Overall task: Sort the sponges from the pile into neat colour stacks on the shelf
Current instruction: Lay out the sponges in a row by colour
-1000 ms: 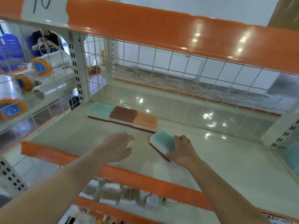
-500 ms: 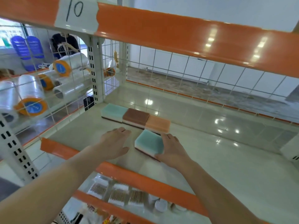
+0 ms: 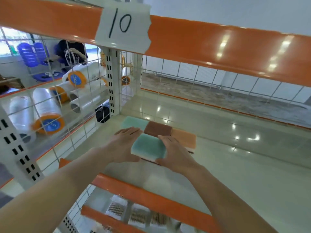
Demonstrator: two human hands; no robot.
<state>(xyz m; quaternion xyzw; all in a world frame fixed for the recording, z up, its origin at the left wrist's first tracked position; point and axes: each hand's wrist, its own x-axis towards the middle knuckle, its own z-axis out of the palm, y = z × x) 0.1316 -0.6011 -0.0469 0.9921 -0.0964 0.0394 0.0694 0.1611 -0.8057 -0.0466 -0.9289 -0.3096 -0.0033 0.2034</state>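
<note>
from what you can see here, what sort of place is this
Probably a shop or stockroom aisle: orange-edged metal shelving with wire mesh dividers, a handwritten "10" label on the shelf edge, and rolls of plastic film stocked in the next bay.

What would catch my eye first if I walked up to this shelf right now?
Probably the teal sponge held between two bare hands, left hand and right hand, low in the middle. Just behind it sits a row of teal, brown and orange sponges. Above, a white label reading 10 sticks to the glossy orange beam.
</note>
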